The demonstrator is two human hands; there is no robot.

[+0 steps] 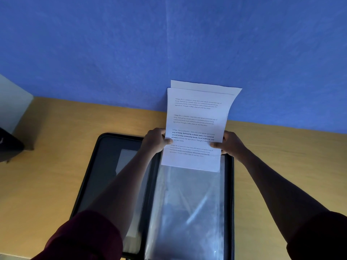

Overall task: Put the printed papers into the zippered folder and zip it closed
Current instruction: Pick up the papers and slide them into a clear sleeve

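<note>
The printed papers (197,117) are white sheets with blocks of text, held upright over the far end of the folder. My left hand (155,140) pinches their left edge and my right hand (231,144) pinches their right edge. Their bottom edge sits at the mouth of a clear plastic sleeve (187,207) on the folder's right half. The black zippered folder (105,166) lies open and flat on the wooden desk, with a pocket and a pale card on its left half. One rear sheet rises above the front one.
The wooden desk (47,175) runs left and right of the folder. A blue felt wall (169,44) stands right behind the desk. A dark object (9,145) and a pale panel (13,102) sit at the far left edge.
</note>
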